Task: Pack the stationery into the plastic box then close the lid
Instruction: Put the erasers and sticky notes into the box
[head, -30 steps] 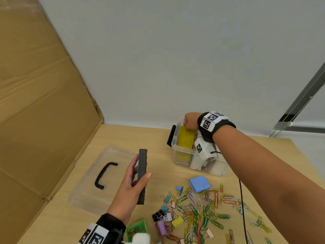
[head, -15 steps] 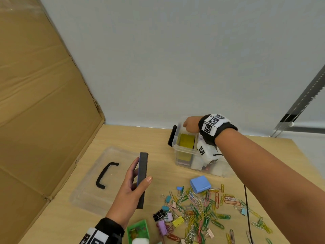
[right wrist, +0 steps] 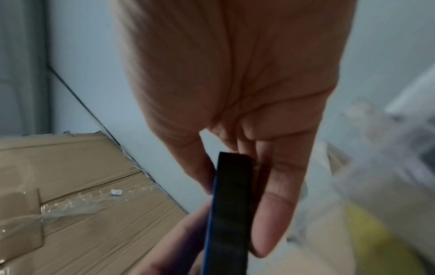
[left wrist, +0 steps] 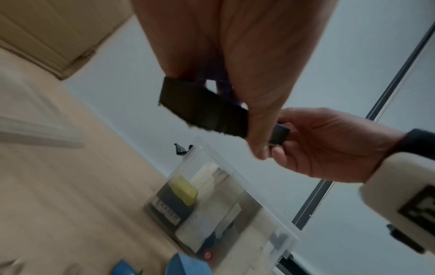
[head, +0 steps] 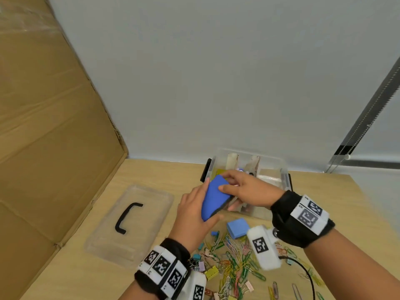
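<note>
While both hands grip it, we note a flat blue-faced eraser [head: 214,197] with a dark felt edge, held just before the clear plastic box [head: 283,169]: left hand [head: 192,221] clasping its near end, right hand [head: 249,189] pinching the far end. We record a smooth wooden table [head: 155,169], the transparent lid [head: 129,226] lying flat, and a pale wall [head: 216,72].

The right hand [head: 249,189] covers the near part of the plastic box [head: 281,167], so much of its contents cannot be made out in the head view. The lower end of the blue eraser [head: 213,197] sits hidden in the left hand [head: 192,219]. Both wrist views are motion-blurred; the paper clips [head: 236,260] run off the bottom edge.
</note>
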Available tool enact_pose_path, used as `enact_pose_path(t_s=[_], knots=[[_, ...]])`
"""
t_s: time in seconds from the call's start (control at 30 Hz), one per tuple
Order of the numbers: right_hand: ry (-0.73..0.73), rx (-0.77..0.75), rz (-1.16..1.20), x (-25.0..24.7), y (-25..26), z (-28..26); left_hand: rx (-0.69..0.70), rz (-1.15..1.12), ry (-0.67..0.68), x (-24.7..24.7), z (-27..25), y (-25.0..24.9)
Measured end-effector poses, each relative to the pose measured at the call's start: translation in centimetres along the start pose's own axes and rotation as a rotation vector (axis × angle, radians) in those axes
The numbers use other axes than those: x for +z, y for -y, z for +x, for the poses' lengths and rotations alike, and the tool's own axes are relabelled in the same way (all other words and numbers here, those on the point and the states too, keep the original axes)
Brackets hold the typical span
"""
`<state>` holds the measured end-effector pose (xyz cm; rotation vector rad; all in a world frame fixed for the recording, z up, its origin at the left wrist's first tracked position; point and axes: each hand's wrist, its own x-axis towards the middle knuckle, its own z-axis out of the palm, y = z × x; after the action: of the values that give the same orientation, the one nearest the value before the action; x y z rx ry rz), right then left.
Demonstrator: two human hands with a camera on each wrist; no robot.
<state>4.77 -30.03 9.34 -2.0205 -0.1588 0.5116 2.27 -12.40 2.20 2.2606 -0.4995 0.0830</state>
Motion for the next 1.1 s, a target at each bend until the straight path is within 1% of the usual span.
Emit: enact_pose_path(t_s=[0.03,0.1,0.13,0.2,0.23,0.3,0.33,0.4,0.5,0.57,0.67,0.77,0.9,0.93,1.0,1.1], knots=[[-0.079,-0.041,-0.044,-0.8,-0.2,0.1,0.020,-0.001,-0.004,0.2,0.8,-0.2],[-0.258,-0.144,-0.249,-2.6,-0.1,-0.1,0.024,-0.041,-0.053,0.5,2.6,-0.1],[-0.363,-0.189,-0.347,-3.4,0.2,-0.2,0.013,-0.054,-0.086,0.6,3.7,0.2],[-0.543,-0.280,-0.435,-4.5,0.8,-0.4,-0.033,-0.016,-0.119,0.9,6.0,0.9],[-0.605,-0.317,-0.457,-4.7,1.0,-0.2,-0.068,0.017,-0.113,1.1,7.0,1.4],[-0.653,-0.342,-0.535,-4.5,1.3,0.4,-0.135,0.065,-0.073,1.8,8.6,2.3],[-0.642,-0.337,-0.589,-4.1,1.3,1.0,-0.154,0.078,-0.047,2.1,9.1,2.7],[-0.583,-0.293,-0.697,-3.5,0.9,2.1,-0.149,0.076,0.016,2.8,9.8,3.2],[-0.456,-0.187,-0.785,-3.4,0.5,3.5,-0.133,-0.026,0.072,3.2,10.2,3.5],[-0.340,-0.105,-0.747,-3.9,0.5,4.5,-0.156,-0.068,0.076,3.2,9.9,3.7],[-0.182,0.027,-0.729,-5.0,0.8,6.7,-0.188,-0.034,0.091,3.2,8.7,3.7],[-0.065,0.104,-0.845,-4.9,1.7,9.3,-0.187,-0.020,0.098,3.1,7.2,3.6],[0.032,0.230,-1.025,-4.1,1.3,13.5,-0.180,-0.002,0.085,3.0,6.0,3.7],[0.045,0.252,-1.069,-4.2,0.7,15.0,-0.185,-0.006,0.081,3.1,5.8,3.7],[0.065,0.248,-1.179,-5.1,-1.1,18.5,-0.196,-0.017,0.073,3.2,5.6,3.7],[0.124,0.259,-1.307,-7.7,-8.4,28.5,-0.202,-0.011,0.060,3.4,5.6,3.8]])
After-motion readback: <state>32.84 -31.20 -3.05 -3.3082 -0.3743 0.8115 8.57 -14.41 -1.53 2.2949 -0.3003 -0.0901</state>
